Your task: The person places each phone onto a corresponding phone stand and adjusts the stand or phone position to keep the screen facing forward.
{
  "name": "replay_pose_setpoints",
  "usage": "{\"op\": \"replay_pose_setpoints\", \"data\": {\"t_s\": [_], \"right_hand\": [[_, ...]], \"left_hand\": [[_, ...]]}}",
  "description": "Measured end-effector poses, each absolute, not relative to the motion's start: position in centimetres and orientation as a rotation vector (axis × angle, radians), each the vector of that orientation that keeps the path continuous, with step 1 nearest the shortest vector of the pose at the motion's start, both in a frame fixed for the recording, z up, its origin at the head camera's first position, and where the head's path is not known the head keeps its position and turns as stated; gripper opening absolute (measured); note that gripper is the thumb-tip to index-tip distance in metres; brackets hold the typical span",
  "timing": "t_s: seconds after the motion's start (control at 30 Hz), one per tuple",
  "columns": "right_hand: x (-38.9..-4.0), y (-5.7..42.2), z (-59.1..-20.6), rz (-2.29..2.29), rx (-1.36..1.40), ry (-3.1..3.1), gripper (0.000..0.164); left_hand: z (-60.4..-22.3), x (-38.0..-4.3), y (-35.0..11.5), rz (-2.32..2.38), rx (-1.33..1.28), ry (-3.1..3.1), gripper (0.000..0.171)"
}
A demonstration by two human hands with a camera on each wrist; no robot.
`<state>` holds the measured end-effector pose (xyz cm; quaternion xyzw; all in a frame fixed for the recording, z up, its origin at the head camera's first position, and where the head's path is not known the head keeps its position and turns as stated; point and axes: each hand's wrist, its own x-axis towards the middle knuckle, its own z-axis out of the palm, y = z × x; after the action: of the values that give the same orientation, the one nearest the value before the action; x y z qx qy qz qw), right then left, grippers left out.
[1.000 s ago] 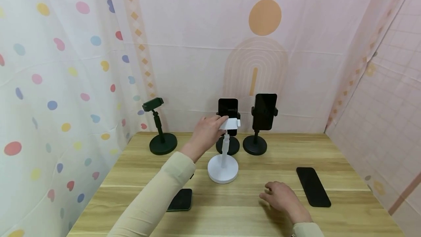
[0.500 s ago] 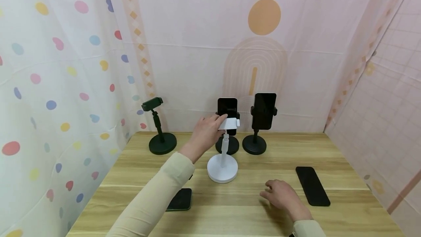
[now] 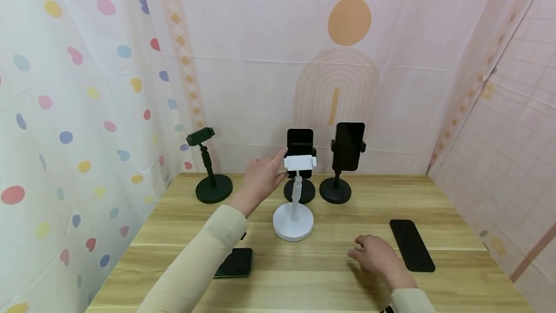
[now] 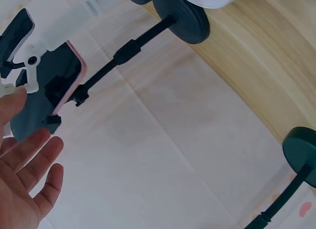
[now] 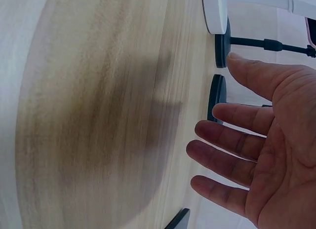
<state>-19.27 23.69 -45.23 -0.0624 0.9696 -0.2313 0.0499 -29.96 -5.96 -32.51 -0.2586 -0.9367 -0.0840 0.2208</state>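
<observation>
A white phone stand (image 3: 293, 222) stands upright mid-table, its clamp (image 3: 299, 163) holding no phone. My left hand (image 3: 262, 176) is at the clamp's left end, thumb and fingers parted. In the left wrist view, the thumb lies close by the white clamp; whether it touches I cannot tell. The other fingers of that hand (image 4: 42, 162) spread loosely. My right hand (image 3: 379, 258) hovers over the table to the right of the stand, left of a black phone (image 3: 411, 245). Its fingers are relaxed and hold nothing, as the right wrist view shows the open palm (image 5: 291, 145).
Behind the white stand, two black stands hold phones: one phone (image 3: 299, 140) partly hidden, the other (image 3: 349, 146) to its right. A dark green stand (image 3: 214, 188) is at the back left. Another phone (image 3: 235, 262) lies partly under my left forearm. Curtains surround the wooden table (image 3: 321, 284).
My left hand has let go of the white stand's clamp and moved slightly left, uncovering its left end. The right hand has shifted a little to the right.
</observation>
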Motion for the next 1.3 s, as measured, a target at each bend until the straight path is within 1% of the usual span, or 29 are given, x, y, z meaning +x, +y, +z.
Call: {"op": "replay_pose_setpoints", "data": {"t_s": [0.1, 0.23, 0.5, 0.7, 0.87, 1.0, 1.3], "right_hand": [[-19.3, 23.8, -45.2, -0.696, -0.194, 2.958, 0.041], [-19.4, 23.8, -45.2, -0.665, -0.193, 2.973, 0.042], [-19.7, 23.7, -44.8, -0.639, -0.184, 2.991, 0.042], [-19.7, 24.1, -44.6, -0.618, -0.149, 2.987, 0.043], [-19.9, 24.4, -44.1, -0.592, -0.107, 2.989, 0.046], [-20.2, 24.5, -43.8, -0.57, -0.105, 2.991, 0.047], [-20.7, 25.9, -43.2, -0.535, -0.154, 3.015, 0.048]], "left_hand": [[-33.0, -30.0, -6.7, -0.227, -0.702, -2.598, 0.07], [-33.8, -30.0, -7.5, -0.22, -0.681, -2.636, 0.067], [-35.6, -29.5, -9.2, -0.181, -0.566, -2.772, 0.051], [-36.8, -29.1, -10.3, -0.093, -0.471, -2.903, 0.051], [-37.9, -28.6, -11.1, -0.116, -0.403, -2.979, 0.051], [-38.7, -28.0, -11.8, -0.146, -0.382, -3.001, 0.051], [-39.7, -27.0, -12.6, -0.141, -0.38, -2.974, 0.045]]}}
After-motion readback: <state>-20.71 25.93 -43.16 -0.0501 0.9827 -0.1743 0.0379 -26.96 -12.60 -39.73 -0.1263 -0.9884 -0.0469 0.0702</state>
